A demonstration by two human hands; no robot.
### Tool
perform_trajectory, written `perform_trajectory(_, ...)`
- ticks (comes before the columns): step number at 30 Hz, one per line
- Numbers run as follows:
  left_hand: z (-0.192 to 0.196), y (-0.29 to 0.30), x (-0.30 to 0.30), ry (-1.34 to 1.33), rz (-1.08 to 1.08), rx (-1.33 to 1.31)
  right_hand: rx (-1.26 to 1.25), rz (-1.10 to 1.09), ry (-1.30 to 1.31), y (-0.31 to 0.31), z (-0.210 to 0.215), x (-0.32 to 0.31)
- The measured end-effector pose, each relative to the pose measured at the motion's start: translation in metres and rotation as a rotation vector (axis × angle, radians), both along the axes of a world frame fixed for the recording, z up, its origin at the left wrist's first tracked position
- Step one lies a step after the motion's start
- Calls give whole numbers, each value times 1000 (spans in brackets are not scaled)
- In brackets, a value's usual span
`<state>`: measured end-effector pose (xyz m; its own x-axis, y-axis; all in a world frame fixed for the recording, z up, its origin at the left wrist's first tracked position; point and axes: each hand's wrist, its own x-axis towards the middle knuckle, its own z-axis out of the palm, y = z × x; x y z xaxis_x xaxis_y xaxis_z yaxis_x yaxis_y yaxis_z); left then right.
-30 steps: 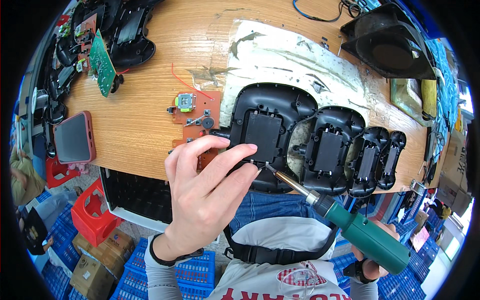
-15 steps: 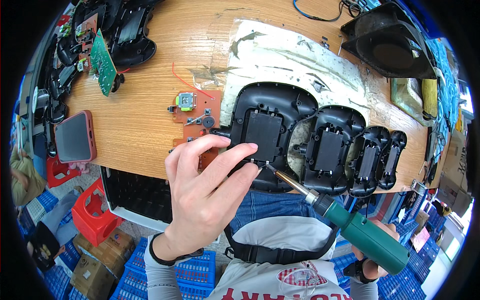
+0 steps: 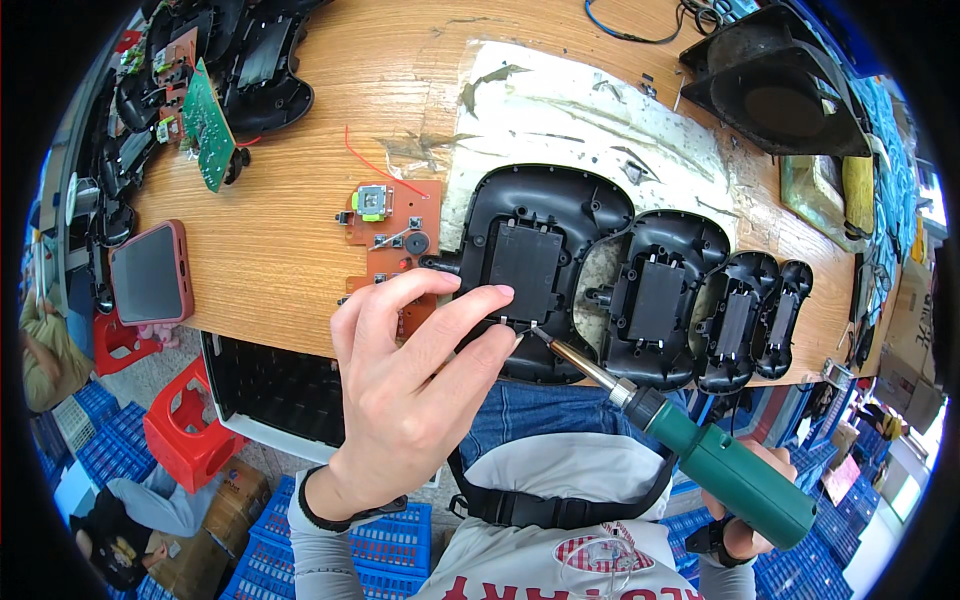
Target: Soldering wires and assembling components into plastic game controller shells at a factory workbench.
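My left hand (image 3: 415,370) is bent over the largest black plastic shell (image 3: 490,195), its forefinger on the flat battery-compartment part (image 3: 525,265) and its thumb beside the metal tabs (image 3: 518,323) at the near edge. Whether a thin wire lies under those fingers is hidden. From the right, my right hand (image 3: 750,490) grips a green-handled soldering iron (image 3: 740,485), whose tip meets the shell by one tab. An orange-brown circuit board (image 3: 390,235) with a red wire lies left of the shell, partly under my left fingers.
Three more black shells (image 3: 655,300) line up to the right. A black fan-like housing (image 3: 780,80) stands at the far right. A phone (image 3: 150,272), a green circuit board (image 3: 207,125) and other shells lie left. A red stool (image 3: 190,425) and a person (image 3: 125,530) are below.
My hands, the soldering iron and the shells stay practically still. At the lower left, the person on the floor side has shifted and leans farther into view.
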<state>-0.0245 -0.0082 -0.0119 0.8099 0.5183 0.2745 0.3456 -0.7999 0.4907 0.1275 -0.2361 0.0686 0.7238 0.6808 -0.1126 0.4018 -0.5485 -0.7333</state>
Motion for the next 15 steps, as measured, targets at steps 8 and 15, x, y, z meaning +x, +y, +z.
perform_trajectory(8, 1, 0, 0, -1, -10, 14, 234, -217, 38, -48, -21, -5)
perform_trajectory(15, 4, -1, 1, 10, 1, 2, 135, -54, 320, -76, -19, 13)
